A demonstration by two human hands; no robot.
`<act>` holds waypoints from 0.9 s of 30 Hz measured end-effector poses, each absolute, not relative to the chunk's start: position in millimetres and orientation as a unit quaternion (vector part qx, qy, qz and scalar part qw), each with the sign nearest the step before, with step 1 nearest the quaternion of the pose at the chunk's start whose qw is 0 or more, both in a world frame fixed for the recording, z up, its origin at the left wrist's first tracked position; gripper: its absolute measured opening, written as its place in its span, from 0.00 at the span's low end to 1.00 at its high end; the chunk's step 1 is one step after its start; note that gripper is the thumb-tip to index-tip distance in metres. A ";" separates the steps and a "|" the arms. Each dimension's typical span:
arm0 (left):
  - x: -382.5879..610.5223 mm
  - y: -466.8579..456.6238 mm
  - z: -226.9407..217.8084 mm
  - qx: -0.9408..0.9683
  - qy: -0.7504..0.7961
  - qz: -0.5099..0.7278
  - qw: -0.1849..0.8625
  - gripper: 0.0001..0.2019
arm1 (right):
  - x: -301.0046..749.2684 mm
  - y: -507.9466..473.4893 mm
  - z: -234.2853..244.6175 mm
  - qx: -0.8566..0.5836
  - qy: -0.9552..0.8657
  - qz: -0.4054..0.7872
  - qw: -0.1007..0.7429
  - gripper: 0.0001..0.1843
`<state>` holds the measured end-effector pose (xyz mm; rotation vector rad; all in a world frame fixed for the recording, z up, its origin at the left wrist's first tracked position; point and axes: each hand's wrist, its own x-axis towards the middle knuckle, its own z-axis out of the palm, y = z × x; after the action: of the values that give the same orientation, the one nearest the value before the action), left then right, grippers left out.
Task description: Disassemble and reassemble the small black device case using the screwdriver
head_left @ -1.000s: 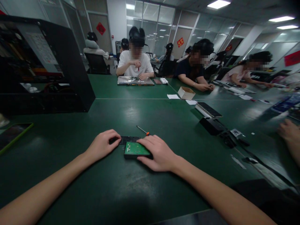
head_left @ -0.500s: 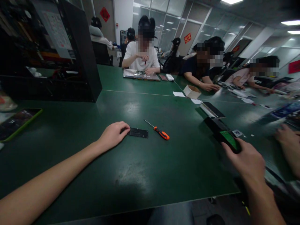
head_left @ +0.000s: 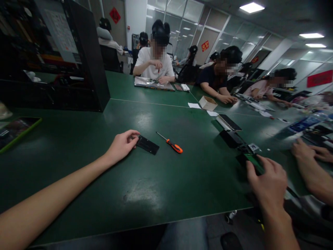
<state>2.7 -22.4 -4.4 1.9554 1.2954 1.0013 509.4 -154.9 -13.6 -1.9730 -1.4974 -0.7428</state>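
Left hand: fingers nearly closed, pinching plate by left end, well back from near edge of tabletop | right hand: fingers part-curled, holding board toward near-right corner | likely light, stiff; grip board by edges, off likely fragile green face

Left hand pinching black plate, right hand holding green board, screwdriver between.

Glossy smooth tabletop, smooth black plate, metal screwdriver shaft, plastic screwdriver handle
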 end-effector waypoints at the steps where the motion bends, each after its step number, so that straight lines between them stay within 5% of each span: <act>1: 4.5 -24.0 -4.4 0.726 0.482 0.379 0.310 0.16 | 494.6 -151.9 -7.2 -0.712 -0.575 -0.264 0.306 0.30; 6: 10.7 -30.7 -5.5 0.710 0.439 0.399 0.379 0.16 | 386.0 -122.3 23.9 -0.586 -0.708 -0.070 0.389 0.19; 14: 11.2 -33.1 -6.1 0.713 0.375 0.432 0.405 0.10 | 229.5 -58.4 13.4 -0.419 -0.800 0.278 0.326 0.24; 20: 14.9 -34.2 -7.9 0.718 0.369 0.458 0.373 0.10 | 224.5 -60.6 1.9 -0.404 -0.804 0.263 0.348 0.23; 27: 11.5 -31.8 -4.3 0.699 0.433 0.436 0.366 0.13 | 349.1 -106.3 28.1 -0.553 -0.728 0.031 0.404 0.21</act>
<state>11.5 -31.8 -4.3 1.7964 1.1140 1.1205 349.1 -106.3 28.1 -1.3962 -1.8372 0.0775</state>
